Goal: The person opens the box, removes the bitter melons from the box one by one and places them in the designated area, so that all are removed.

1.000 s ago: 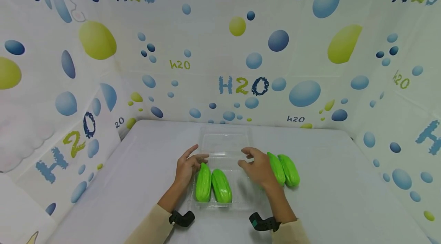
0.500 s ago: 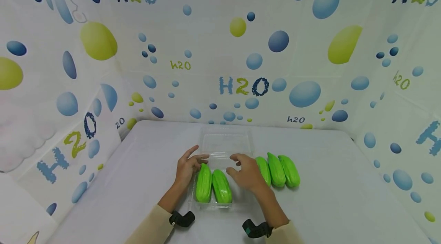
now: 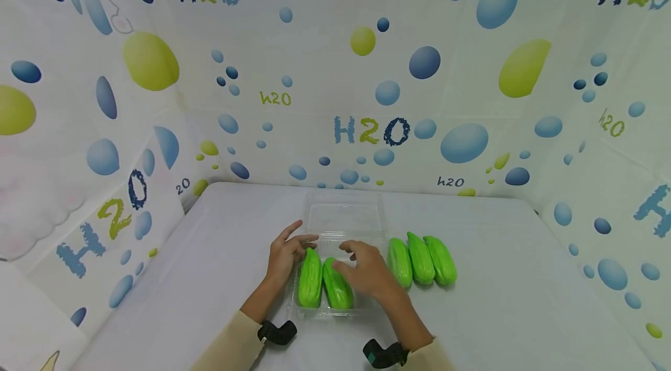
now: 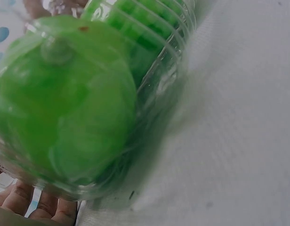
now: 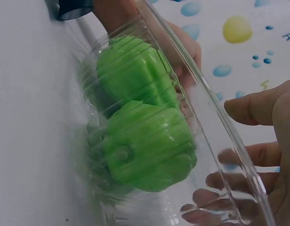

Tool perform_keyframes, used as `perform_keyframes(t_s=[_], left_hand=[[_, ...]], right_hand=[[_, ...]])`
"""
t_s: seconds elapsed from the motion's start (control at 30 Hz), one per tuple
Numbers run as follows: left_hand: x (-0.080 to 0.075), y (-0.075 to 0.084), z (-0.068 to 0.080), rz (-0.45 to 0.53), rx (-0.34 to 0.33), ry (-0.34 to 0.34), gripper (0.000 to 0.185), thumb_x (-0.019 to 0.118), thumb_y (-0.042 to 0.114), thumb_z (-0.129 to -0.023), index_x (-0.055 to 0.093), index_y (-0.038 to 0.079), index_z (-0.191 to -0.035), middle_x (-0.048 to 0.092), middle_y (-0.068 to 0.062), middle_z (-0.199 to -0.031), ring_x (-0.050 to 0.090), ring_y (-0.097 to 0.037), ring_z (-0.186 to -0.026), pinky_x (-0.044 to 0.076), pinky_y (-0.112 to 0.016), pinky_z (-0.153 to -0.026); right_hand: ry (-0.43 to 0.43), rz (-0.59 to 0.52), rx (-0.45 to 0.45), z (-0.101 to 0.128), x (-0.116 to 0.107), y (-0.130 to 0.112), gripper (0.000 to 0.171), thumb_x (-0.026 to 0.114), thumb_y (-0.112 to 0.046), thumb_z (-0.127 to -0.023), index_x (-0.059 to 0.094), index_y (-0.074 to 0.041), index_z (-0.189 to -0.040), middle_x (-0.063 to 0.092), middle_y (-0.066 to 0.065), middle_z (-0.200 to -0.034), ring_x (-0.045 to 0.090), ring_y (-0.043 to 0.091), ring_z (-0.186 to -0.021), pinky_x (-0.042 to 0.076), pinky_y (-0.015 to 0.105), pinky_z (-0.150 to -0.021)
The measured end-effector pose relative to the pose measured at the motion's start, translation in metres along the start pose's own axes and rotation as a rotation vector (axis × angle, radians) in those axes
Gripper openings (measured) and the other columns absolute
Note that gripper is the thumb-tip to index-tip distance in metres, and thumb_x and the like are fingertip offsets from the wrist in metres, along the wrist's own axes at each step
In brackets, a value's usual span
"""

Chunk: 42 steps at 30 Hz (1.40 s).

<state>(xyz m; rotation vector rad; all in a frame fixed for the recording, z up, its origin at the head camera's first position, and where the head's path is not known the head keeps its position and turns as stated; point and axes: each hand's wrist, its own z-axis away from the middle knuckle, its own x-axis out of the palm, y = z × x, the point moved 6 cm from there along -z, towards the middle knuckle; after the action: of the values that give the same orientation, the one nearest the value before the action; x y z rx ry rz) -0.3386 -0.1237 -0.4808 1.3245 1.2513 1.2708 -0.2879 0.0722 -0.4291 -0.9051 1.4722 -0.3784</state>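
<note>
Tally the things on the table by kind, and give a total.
Green gourds: 5, with 2 in the tray and 3 on the table beside it
Clear plastic clamshell tray: 1
Total: 6

Five green gourds in all: two (image 3: 310, 277) (image 3: 337, 285) inside one clear plastic tray (image 3: 321, 308); three (image 3: 400, 262) (image 3: 420, 258) (image 3: 441, 260) side by side on one white table (image 3: 498, 278), right of the tray. Two hands: left hand (image 3: 283, 254), right hand (image 3: 367, 269). One open tray lid (image 3: 343, 216) behind.
</note>
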Motion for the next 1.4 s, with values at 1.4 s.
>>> perform_keyframes(t_s=[1.4], left_hand=[[0.000,0.003,0.001,0.002,0.028,-0.005,0.070,0.042,-0.012,-0.083,0.040,-0.001,-0.152,0.072,-0.022,-0.117,0.074,-0.023,-0.094,0.047,-0.022,-0.065]], right_hand=[[-0.152,0.187,0.055,0.004,0.024,-0.005,0.041,0.074,-0.032,-0.086,0.062,-0.004,-0.113,0.055,-0.001,-0.082,0.051,0.015,-0.070,0.043,0.034,-0.061]])
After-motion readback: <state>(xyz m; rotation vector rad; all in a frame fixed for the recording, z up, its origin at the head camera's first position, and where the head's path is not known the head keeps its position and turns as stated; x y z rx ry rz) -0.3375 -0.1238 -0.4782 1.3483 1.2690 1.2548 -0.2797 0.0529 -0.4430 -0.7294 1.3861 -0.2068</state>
